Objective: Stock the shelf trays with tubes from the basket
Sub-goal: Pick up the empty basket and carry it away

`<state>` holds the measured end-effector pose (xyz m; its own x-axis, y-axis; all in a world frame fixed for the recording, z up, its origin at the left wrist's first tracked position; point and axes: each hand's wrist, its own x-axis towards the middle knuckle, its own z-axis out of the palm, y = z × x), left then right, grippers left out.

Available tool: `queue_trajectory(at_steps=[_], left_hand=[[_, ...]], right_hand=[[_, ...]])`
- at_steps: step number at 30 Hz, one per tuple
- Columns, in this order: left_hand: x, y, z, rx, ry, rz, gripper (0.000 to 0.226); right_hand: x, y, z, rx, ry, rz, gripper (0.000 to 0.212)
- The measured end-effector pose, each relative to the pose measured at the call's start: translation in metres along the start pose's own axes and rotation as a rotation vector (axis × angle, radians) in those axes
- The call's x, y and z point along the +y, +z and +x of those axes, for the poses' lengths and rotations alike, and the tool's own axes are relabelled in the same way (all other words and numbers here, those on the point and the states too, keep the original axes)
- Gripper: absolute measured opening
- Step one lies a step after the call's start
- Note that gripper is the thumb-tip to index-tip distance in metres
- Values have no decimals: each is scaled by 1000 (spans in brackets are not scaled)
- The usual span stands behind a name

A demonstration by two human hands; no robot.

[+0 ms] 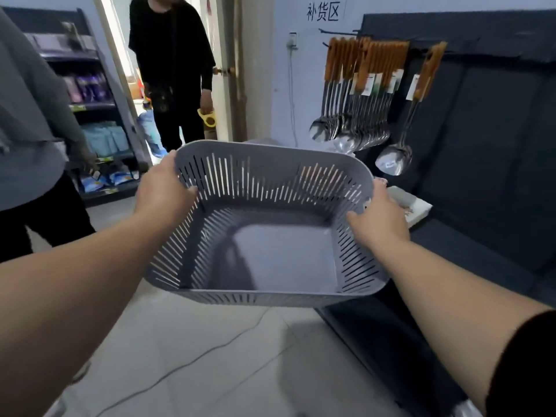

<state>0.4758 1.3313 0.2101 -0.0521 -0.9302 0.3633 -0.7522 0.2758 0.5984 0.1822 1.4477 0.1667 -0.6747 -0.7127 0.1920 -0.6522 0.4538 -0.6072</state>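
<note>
I hold a grey slotted plastic basket (264,296) in the air in front of me, tilted so its inside faces me. Nothing lies in it; no tubes show anywhere in view. My left hand (164,191) grips the basket's left rim, fingers curled over the edge. My right hand (377,218) grips the right rim with the thumb inside the wall. A dark shelf unit (487,164) stands to the right of the basket, and a white tray corner (416,206) pokes out just behind my right hand.
Ladles with orange handles (364,94) hang on hooks on the dark shelf. A person in black (173,64) stands in the doorway ahead, another person in grey (27,139) at the left. A stocked shelf (99,130) lines the left wall. A cable (192,359) crosses the tiled floor.
</note>
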Motion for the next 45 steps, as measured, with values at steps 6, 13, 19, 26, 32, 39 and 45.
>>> queue_trajectory(at_steps=[6,13,19,26,32,39,45], left_hand=[[-18,63,92,-7,-33,-13,53],[-49,122,198,-11,-101,71,66],[-80,160,279,-19,-121,46,60],[-116,188,410,-57,-48,-7,57],[-134,205,516,-98,-8,-64,57],[-156,254,601,-131,-8,-80,54],[-164,330,698,-191,45,-92,58]], right_hand=[[-11,65,99,-34,-9,34,69],[-47,136,207,-91,-56,-1,63],[-84,189,273,-130,-32,-15,60],[-149,256,346,-70,26,3,53],[-204,300,401,-31,101,5,59],[-231,352,475,-34,122,13,62],[-231,408,565,-23,165,33,64]])
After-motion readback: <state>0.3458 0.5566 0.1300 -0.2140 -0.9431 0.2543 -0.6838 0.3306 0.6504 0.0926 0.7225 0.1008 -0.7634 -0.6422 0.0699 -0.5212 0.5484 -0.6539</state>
